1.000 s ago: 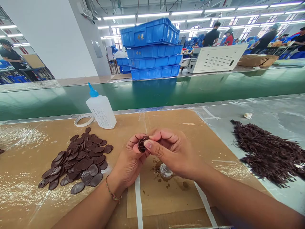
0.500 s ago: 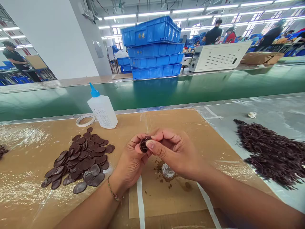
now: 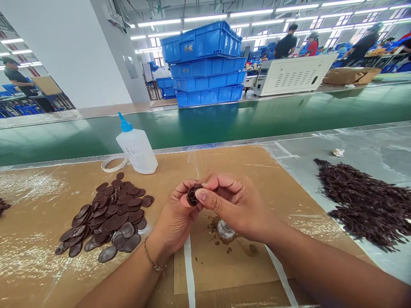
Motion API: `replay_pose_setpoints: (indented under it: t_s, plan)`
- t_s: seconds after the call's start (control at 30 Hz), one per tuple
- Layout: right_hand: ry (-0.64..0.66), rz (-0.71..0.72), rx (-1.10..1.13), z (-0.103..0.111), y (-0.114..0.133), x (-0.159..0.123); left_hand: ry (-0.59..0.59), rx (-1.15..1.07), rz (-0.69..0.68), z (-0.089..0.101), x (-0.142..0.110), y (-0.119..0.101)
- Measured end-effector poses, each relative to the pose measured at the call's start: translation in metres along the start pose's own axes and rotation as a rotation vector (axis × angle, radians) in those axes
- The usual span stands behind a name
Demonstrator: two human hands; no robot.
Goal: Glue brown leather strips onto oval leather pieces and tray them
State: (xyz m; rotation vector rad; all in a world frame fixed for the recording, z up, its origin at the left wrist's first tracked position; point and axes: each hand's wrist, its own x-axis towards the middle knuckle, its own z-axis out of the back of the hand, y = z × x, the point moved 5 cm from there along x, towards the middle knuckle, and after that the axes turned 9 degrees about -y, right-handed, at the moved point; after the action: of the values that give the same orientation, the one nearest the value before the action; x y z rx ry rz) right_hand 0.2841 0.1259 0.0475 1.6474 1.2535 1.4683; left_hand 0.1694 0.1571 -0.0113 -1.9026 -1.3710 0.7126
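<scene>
Both hands meet over the cardboard-covered table [image 3: 48, 265]. My left hand [image 3: 175, 220] and my right hand [image 3: 236, 207] pinch together one small dark brown oval piece [image 3: 192, 195], fingers closed on it from both sides. A heap of the same brown oval pieces [image 3: 107, 214] lies left of my left hand. A pile of thin dark brown strips [image 3: 362, 201] lies to the right. Under my right hand sits a small round clear dish [image 3: 224, 231] amid brown stains.
A white squeeze bottle with a blue nozzle [image 3: 136, 147] and a tape roll [image 3: 114, 162] stand at the back left. Behind runs a green conveyor belt [image 3: 224, 119]. Beyond it are stacked blue crates [image 3: 205, 64], a white machine box [image 3: 292, 75] and people at other benches.
</scene>
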Motion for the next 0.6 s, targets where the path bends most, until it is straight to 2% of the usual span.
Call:
replay_pose_setpoints:
  t_s: [0.27, 0.43, 0.6]
  plan:
    - [0.011, -0.017, 0.054, 0.0008, -0.0021, 0.0000, 0.003, 0.018, 0.014, -0.0008, -0.0009, 0.0002]
    - [-0.014, -0.069, 0.014, 0.0045, -0.0045, 0.0002, 0.014, 0.052, 0.015, -0.0027, -0.0002, -0.0006]
    - [-0.029, -0.121, 0.065, 0.0056, -0.0056, 0.0010, 0.035, 0.067, 0.008, -0.0021, -0.0014, -0.0011]
